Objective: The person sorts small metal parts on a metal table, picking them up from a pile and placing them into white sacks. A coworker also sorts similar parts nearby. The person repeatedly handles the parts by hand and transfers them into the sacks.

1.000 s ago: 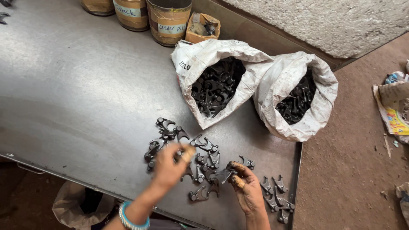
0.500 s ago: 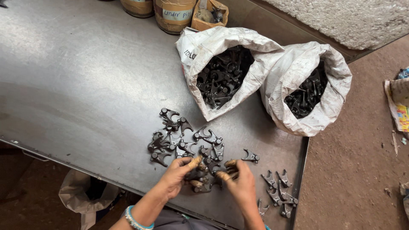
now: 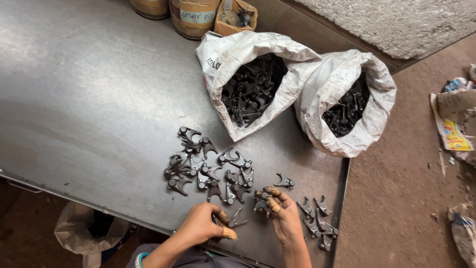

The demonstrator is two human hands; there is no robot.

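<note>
A: Where are the hands?

B: Both are low at the near edge of the grey metal desk [image 3: 89, 99]. The left hand [image 3: 201, 224] is curled, its fingers [image 3: 224, 218] closed on a dark forked metal part [image 3: 237, 218] that pokes out to the right of the knuckles. The right hand [image 3: 283, 216] has its fingers [image 3: 272, 192] bent narrow around another dark part [image 3: 261, 197], pinched at the tips.

A: And the rest of the parts?

B: A loose spread of the same forked castings [image 3: 208, 166] lies on the desk just beyond the hands, each piece flat, some touching. One lone piece [image 3: 284, 181] sits apart, just above the right hand. A smaller, tidier cluster [image 3: 316, 221] lies to the right of the right hand, near the desk's right edge.

A: What is farther back?

B: Two white woven sacks, mouths rolled open, both full of the same dark parts. The left sack [image 3: 248, 74] leans against the right sack [image 3: 347, 99], touching it. Behind them stand round tins [image 3: 193, 17] with taped labels and a small cardboard box [image 3: 238, 17].

A: Anything off the desk?

B: A bag [image 3: 82, 231] hangs below the near edge, and scraps of paper [image 3: 453, 124] lie on the brown floor to the right. The left wrist wears a blue bangle [image 3: 140, 259].
</note>
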